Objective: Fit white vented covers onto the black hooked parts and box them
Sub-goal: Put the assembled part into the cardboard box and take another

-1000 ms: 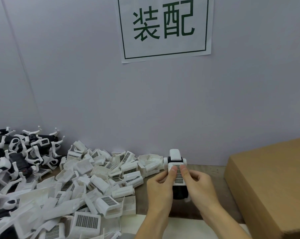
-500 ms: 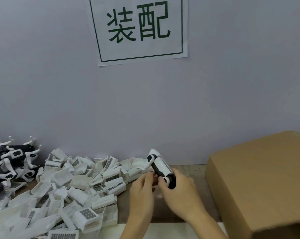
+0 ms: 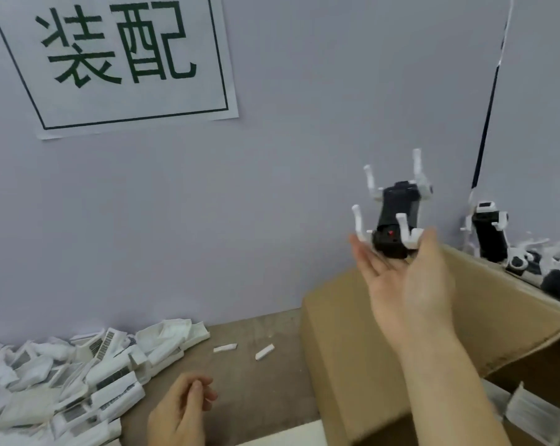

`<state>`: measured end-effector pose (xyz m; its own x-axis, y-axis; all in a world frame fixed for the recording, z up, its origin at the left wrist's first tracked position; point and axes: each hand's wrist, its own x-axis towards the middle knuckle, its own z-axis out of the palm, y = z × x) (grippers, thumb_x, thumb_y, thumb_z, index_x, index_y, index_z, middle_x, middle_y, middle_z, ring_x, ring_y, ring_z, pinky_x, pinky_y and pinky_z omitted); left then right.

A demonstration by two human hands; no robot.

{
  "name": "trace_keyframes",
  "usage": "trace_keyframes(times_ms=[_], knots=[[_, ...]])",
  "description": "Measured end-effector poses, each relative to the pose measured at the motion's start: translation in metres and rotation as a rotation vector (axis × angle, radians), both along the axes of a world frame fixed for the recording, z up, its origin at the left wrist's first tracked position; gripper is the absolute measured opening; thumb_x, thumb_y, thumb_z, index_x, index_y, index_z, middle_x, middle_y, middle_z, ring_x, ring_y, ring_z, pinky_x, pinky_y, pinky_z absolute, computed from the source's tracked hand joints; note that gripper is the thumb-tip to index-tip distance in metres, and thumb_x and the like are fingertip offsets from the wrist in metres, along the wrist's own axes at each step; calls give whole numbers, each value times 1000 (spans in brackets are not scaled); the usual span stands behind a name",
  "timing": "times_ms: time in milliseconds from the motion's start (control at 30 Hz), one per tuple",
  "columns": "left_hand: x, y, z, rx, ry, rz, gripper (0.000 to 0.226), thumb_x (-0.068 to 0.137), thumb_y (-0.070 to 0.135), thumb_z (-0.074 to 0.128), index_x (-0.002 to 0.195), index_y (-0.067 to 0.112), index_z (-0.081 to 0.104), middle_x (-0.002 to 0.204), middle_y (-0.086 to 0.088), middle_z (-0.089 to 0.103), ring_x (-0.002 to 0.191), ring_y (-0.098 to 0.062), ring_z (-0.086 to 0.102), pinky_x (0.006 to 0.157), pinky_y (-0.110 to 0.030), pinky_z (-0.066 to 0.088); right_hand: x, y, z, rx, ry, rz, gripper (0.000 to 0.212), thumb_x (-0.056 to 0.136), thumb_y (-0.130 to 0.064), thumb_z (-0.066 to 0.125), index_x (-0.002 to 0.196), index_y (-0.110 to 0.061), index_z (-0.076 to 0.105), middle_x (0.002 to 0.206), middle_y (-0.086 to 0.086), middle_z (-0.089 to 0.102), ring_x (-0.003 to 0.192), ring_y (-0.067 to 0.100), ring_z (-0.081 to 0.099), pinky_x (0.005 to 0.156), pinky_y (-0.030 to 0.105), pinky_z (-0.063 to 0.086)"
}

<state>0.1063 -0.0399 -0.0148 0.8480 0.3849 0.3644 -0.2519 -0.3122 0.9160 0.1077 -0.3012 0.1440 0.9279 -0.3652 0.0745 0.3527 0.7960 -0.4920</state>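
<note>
Right hand (image 3: 404,281) raised palm-up over the cardboard box (image 3: 343,342), fingers (image 3: 362,255) straight and spread, gripping nothing. Assembled black hooked part (image 3: 396,217) sits just above the fingertips, its lower black end at or barely off them; contact cannot be told. Its four white hooks point upward and a small red dot shows on the lower end. Left hand (image 3: 179,413) low, left of the box and near the worktop's front edge, fingers loosely curled, holding nothing. Box stands open at the right of the view; more finished black-and-white parts (image 3: 494,233) lie heaped along its far rim, against the wall. Inside the box, bottom right, pale stacked pieces (image 3: 529,416), blurred. Left of the box, on the brown worktop (image 3: 256,326), two small white slivers (image 3: 244,350) lie loose. Further left, a pile of white vented covers (image 3: 79,378) reaches back to the wall. Above the pile, a white paper sign (image 3: 117,59) with dark green characters is fixed to the grey wall.
</note>
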Motion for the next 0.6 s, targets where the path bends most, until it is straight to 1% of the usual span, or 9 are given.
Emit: trace_keyframes(times_ms=[100,133,167,267,333,400,467,533,600], knots=[[1,0,-3,22,44,14,45,95,-11,51,65,17,70,61,-9,70,51,-13,60,56,-13,45,-6,-31,4,73,-5,-64,60,106,-46,35,156,-13,26,151,18,41,128,42,52,102,46,47],[1,0,-4,26,59,17,41,95,-12,51,68,12,70,60,-8,70,51,-12,60,56,-11,45,-4,-31,1,46,34,-57,58,107,-41,35,156,-11,24,153,18,38,131,42,48,103,47,45],[1,-1,-5,28,71,20,38,94,-13,51,70,10,70,59,-7,70,51,-11,60,56,-10,45,0,-26,-4,-15,91,-41,53,108,-34,37,153,-7,31,149,18,43,129,40,50,100,45,47],[0,-6,-2,33,102,49,37,92,-15,52,68,7,69,58,-7,70,50,-8,59,55,-10,46,13,18,-21,-397,220,41,21,104,-14,45,111,-8,64,114,13,68,94,25,68,74,31,51],[-4,-12,4,38,160,69,37,90,-16,52,67,7,69,57,-6,70,51,-9,61,57,-16,46,22,60,-42,-627,231,123,23,101,-8,48,93,-14,68,93,7,73,71,18,68,61,24,48],[-10,-16,13,103,233,95,38,88,-16,52,66,10,69,59,-3,70,55,-17,60,58,-21,46,25,97,-76,-751,270,157,24,99,-4,49,93,-15,70,81,4,72,63,16,64,56,21,46],[-14,-16,29,268,336,84,34,89,-6,52,73,20,67,72,1,71,61,-13,57,64,-15,44,25,121,-106,-852,315,156,25,96,4,50,99,-8,72,75,7,67,60,18,58,54,23,45],[-17,-7,53,500,408,22,24,91,11,49,90,30,65,100,6,68,86,-7,61,80,-13,46,32,128,-123,-878,370,200,26,92,19,47,106,12,68,74,17,61,50,12,55,51,18,43],[-17,17,81,714,397,-62,25,92,23,46,109,30,62,115,7,63,106,-11,58,90,-23,46,40,127,-131,-892,401,330,30,83,27,53,112,27,59,59,15,52,32,6,46,46,12,42]])
